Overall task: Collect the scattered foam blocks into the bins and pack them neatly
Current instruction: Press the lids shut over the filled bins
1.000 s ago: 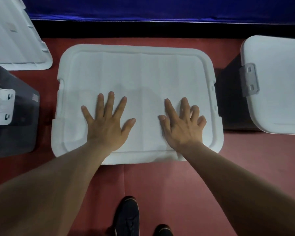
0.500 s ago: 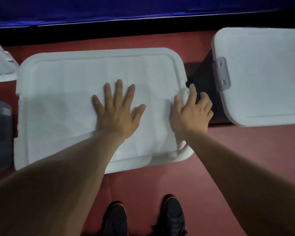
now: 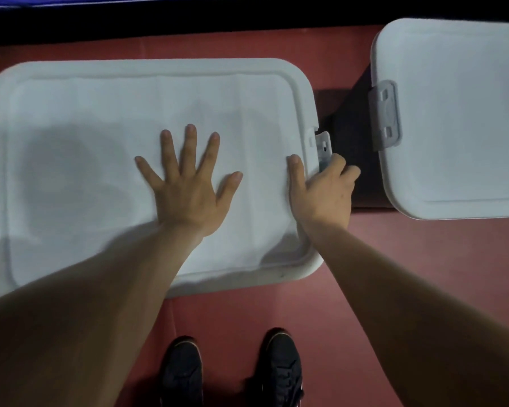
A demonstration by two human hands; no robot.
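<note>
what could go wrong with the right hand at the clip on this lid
Fingers could get pinched: the right hand curls over the lid edge just beside the grey clip. The lid may seat unevenly, since the left hand presses its middle, not the edges. The neighbouring bin stands close, so knuckles may knock it.

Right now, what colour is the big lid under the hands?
White. The lid shows best in the head view, which looks straight down on it.
</note>
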